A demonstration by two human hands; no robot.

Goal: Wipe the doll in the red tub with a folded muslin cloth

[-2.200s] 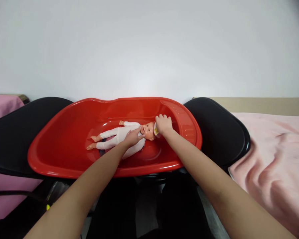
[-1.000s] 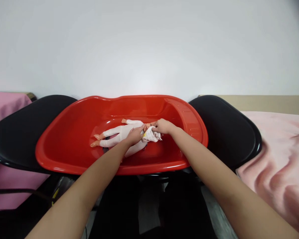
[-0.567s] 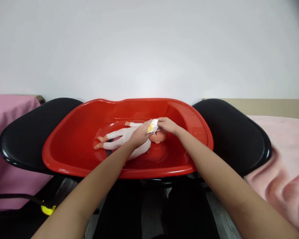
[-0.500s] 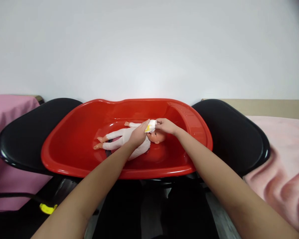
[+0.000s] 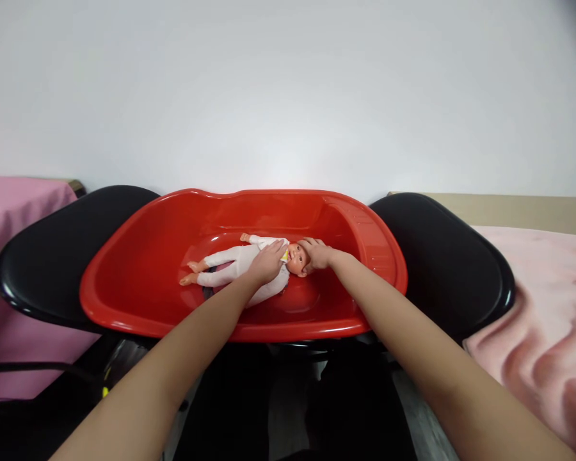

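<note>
head view: the doll (image 5: 242,257) lies on its back mid-frame in the red tub (image 5: 125,282), long axis from feet-left to head-right, its crown against the loosely spread right hand (image 5: 318,253), its chest under the left hand (image 5: 267,262), whose grip on the white-and-yellow cloth (image 5: 285,255) i cannot tell.

Plain pale wall (image 5: 288,96), pink-draped furniture (image 5: 14,214) at left, grey floor (image 5: 288,416)
</note>
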